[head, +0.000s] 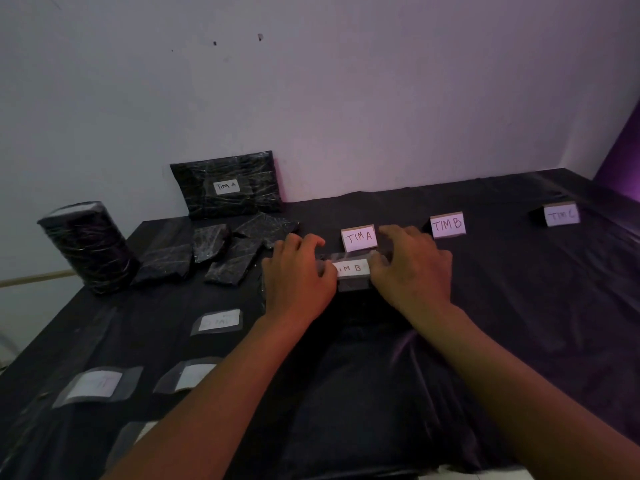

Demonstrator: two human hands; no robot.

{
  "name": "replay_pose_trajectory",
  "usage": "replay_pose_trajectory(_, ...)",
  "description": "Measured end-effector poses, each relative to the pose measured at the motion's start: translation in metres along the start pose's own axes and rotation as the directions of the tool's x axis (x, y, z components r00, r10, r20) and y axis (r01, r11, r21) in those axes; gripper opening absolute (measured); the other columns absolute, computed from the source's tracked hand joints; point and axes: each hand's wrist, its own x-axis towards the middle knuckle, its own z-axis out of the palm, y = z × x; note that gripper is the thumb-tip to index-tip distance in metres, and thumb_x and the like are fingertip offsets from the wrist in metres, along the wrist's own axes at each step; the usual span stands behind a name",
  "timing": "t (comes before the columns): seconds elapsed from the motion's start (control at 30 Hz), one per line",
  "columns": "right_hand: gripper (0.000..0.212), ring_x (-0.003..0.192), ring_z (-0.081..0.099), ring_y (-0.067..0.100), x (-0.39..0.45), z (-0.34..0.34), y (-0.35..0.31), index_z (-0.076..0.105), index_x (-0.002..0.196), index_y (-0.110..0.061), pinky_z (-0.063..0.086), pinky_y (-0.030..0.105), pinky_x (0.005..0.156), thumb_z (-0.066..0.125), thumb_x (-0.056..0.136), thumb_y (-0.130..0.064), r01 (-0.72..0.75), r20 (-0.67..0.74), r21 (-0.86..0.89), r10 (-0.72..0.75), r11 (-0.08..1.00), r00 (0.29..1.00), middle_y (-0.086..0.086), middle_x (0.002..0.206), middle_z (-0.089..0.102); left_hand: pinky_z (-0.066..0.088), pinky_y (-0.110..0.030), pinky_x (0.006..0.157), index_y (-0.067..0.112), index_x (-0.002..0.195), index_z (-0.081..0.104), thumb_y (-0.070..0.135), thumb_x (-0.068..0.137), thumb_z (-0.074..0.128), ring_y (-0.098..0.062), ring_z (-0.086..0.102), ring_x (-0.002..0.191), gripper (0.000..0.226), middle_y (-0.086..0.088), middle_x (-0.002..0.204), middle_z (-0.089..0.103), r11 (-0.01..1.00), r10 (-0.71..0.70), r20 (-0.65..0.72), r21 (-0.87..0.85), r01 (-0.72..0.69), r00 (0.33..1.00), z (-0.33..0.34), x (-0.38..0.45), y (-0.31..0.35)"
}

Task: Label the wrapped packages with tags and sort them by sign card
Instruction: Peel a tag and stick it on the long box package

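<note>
A small black wrapped package (353, 284) lies in the middle of the black table. A white tag reading "TIM B" (351, 268) sits on its top under clear tape. My left hand (298, 275) presses the tape's left end and my right hand (412, 268) presses its right end. Three sign cards stand behind: "TIM A" (359, 237), "TIM B" (447, 225) and "TIM C" (561, 214). A large flat package tagged "TIM A" (228, 185) leans on the wall.
Several unlabelled black packages (221, 251) lie at the back left beside a tall wrapped cylinder (86, 244). Taped white tags (220, 321) (98, 384) (194, 375) are stuck on the table at the front left. The wall runs along the back edge.
</note>
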Motion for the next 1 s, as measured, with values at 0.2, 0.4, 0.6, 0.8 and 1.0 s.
replay_pose_trajectory(0.2, 0.062, 0.150, 0.026, 0.022, -0.006, 0.007, 0.005, 0.041, 0.150, -0.027, 0.013, 0.061, 0.121, 0.050, 0.096, -0.057, -0.146, 0.017, -0.040, 0.146, 0.989, 0.989, 0.000, 0.155, 0.040, 0.023, -0.054, 0.117, 0.024, 0.134, 0.055, 0.045, 0.098, 0.046, -0.023, 0.041, 0.135, 0.043, -0.002, 0.142, 0.051, 0.990, -0.140, 0.015, 0.017, 0.140, 0.990, 0.008, 0.001, 0.005)
replay_pose_trajectory(0.4, 0.073, 0.149, 0.021, 0.025, -0.002, 0.013, 0.003, 0.045, 0.146, -0.028, 0.024, 0.056, 0.115, 0.043, 0.090, -0.073, -0.183, 0.070, -0.162, 0.196, 0.970, 0.978, 0.002, 0.158, 0.034, 0.011, -0.061, 0.121, 0.025, 0.142, 0.049, 0.063, 0.096, 0.038, -0.026, 0.038, 0.141, 0.060, -0.002, 0.146, 0.053, 0.960, -0.234, 0.135, 0.189, 0.207, 0.963, 0.013, 0.003, 0.008)
replay_pose_trajectory(0.6, 0.056, 0.139, 0.030, 0.025, 0.004, 0.011, 0.004, 0.051, 0.137, -0.031, 0.032, 0.050, 0.103, 0.049, 0.092, -0.065, -0.210, 0.081, -0.119, 0.220, 0.970, 0.972, 0.000, 0.146, 0.041, 0.018, -0.054, 0.116, 0.030, 0.126, 0.059, 0.053, 0.099, 0.040, -0.022, 0.041, 0.134, 0.040, 0.002, 0.136, 0.057, 0.964, -0.239, 0.165, 0.155, 0.215, 0.957, 0.009, 0.009, 0.004)
replay_pose_trajectory(0.8, 0.043, 0.140, 0.031, 0.025, 0.008, 0.008, 0.005, 0.053, 0.135, -0.033, 0.032, 0.050, 0.103, 0.050, 0.098, -0.055, -0.225, 0.104, -0.101, 0.235, 0.969, 0.966, 0.000, 0.147, 0.043, 0.019, -0.052, 0.115, 0.028, 0.118, 0.065, 0.039, 0.101, 0.041, -0.021, 0.044, 0.129, 0.032, 0.003, 0.130, 0.060, 0.968, -0.242, 0.157, 0.099, 0.229, 0.958, 0.007, 0.011, 0.002)
replay_pose_trajectory(1.0, 0.040, 0.142, 0.029, 0.024, 0.006, 0.005, 0.005, 0.052, 0.137, -0.033, 0.032, 0.049, 0.104, 0.049, 0.100, -0.048, -0.208, 0.119, -0.085, 0.218, 0.974, 0.969, 0.000, 0.148, 0.041, 0.022, -0.051, 0.115, 0.030, 0.117, 0.066, 0.039, 0.103, 0.041, -0.021, 0.044, 0.129, 0.029, 0.003, 0.129, 0.060, 0.969, -0.241, 0.164, 0.092, 0.228, 0.956, 0.006, 0.012, 0.000)
